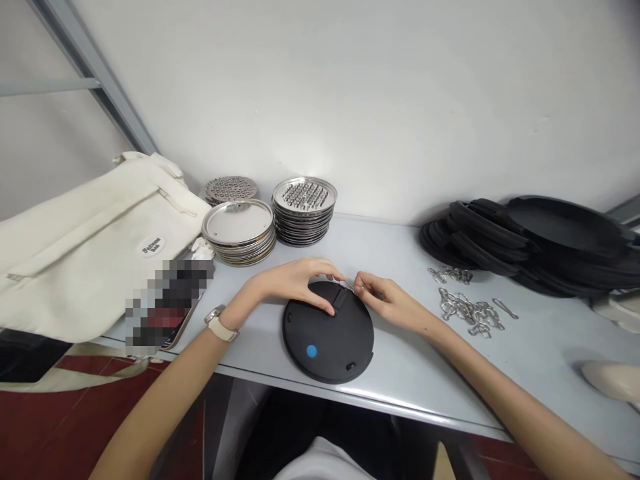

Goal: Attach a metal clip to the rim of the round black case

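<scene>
A black round plate (pixel 327 343) with a blue dot lies flat on the table near its front edge. My left hand (pixel 295 283) is closed over the plate's far rim, its thumb pressed on the top beside a raised rectangular part and its fingertips at the edge. At that same rim, my right hand (pixel 385 299) pinches a thin metal wire clip (pixel 349 283), most of which the fingers hide. The tips of both hands are close together at the clip.
Loose wire clips (pixel 470 310) lie to the right, before a pile of black round parts (pixel 550 240). Stacks of metal grater discs (pixel 305 200) and smooth-topped metal discs (pixel 239 223) stand behind. A white bag (pixel 100 233) and a phone (pixel 175 320) lie left.
</scene>
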